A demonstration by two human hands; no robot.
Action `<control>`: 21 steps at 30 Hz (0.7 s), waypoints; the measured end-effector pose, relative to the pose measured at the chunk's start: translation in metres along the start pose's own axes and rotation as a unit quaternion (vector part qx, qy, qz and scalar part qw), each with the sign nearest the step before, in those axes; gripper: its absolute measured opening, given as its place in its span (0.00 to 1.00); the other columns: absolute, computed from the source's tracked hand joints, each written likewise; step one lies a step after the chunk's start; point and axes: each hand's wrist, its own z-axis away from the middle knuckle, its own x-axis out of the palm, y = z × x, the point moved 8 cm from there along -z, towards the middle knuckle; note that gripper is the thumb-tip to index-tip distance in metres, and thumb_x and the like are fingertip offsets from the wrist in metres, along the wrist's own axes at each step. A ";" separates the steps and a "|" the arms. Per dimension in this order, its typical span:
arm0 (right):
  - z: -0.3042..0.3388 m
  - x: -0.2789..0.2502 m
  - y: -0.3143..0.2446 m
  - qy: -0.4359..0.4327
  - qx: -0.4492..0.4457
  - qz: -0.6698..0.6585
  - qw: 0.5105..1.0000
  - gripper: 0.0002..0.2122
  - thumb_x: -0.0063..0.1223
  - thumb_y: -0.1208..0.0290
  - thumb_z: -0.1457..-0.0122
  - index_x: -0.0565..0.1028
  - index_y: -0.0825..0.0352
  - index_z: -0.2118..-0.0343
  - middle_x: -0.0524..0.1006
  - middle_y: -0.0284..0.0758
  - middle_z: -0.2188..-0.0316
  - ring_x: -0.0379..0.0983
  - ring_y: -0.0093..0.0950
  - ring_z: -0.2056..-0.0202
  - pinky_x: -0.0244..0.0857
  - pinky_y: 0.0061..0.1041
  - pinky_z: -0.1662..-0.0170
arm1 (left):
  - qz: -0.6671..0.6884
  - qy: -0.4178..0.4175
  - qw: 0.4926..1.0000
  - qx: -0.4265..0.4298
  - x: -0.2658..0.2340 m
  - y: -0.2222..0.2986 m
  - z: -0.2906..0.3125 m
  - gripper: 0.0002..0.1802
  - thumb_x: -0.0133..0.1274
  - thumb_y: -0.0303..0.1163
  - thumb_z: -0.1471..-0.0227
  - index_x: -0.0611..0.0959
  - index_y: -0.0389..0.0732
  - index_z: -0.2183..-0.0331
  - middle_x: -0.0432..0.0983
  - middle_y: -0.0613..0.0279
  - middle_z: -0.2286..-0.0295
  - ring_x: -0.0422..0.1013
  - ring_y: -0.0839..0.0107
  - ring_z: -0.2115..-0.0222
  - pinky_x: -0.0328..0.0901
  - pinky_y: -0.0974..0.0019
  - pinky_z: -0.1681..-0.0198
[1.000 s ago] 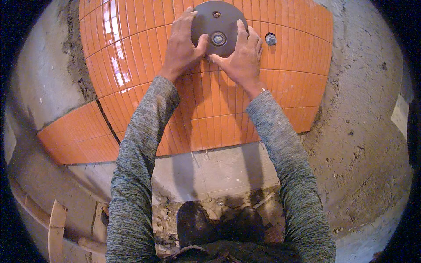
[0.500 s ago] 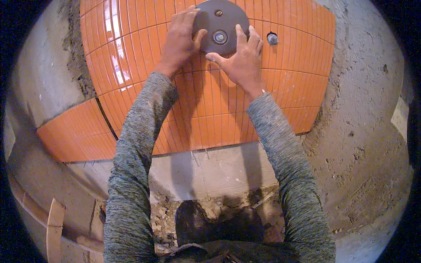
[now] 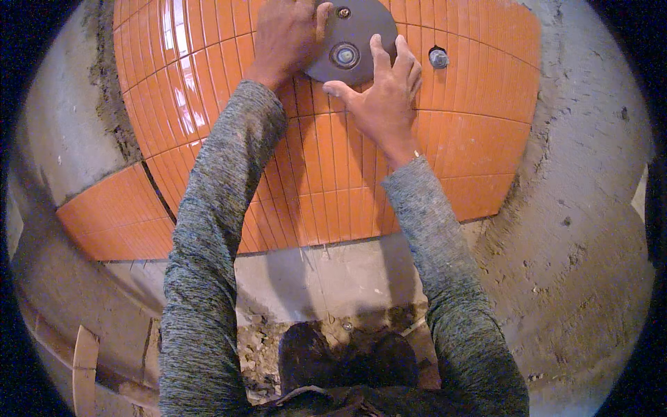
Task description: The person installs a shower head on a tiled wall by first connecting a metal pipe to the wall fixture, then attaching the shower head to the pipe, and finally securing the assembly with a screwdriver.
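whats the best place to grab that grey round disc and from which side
Probably by the outer rim of the grey disc, from left and right at once, fingers curved along the edge. It is round, and its flat face offers little to grip. The left hand is at its left edge, the right hand at its lower right.

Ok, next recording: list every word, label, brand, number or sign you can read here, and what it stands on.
None can be read.
Round dark grey disc: no lettering visible; the left hand hides part.
Glossy orange ribbed wall tiles: no lettering visible.
Small blue-grey fitting in the tile hole: too small to tell.
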 end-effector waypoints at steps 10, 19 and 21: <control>-0.004 0.000 0.010 0.000 -0.058 -0.004 0.998 0.48 0.72 0.40 0.60 0.69 0.70 0.40 0.59 0.55 0.39 0.55 0.51 0.41 0.53 0.49 0.38 | 0.005 0.050 0.998 -0.048 0.002 0.005 0.010 0.12 0.53 0.29 0.44 0.79 0.33 0.59 0.71 0.43 0.66 0.71 0.44 0.64 0.66 0.50 0.59; -0.008 0.004 0.016 0.019 -0.113 -0.035 0.993 0.48 0.74 0.42 0.62 0.70 0.71 0.41 0.59 0.56 0.39 0.54 0.52 0.41 0.54 0.51 0.39 | 0.007 0.071 0.997 -0.030 0.001 0.008 0.013 0.09 0.52 0.27 0.45 0.78 0.33 0.62 0.71 0.44 0.67 0.70 0.45 0.65 0.65 0.49 0.61; -0.008 0.003 0.014 0.027 -0.127 -0.032 0.991 0.48 0.74 0.42 0.62 0.70 0.71 0.41 0.60 0.56 0.40 0.54 0.52 0.41 0.54 0.51 0.39 | 0.012 0.073 0.997 -0.034 0.001 0.006 0.013 0.09 0.52 0.26 0.44 0.78 0.32 0.61 0.71 0.44 0.67 0.71 0.45 0.65 0.66 0.49 0.60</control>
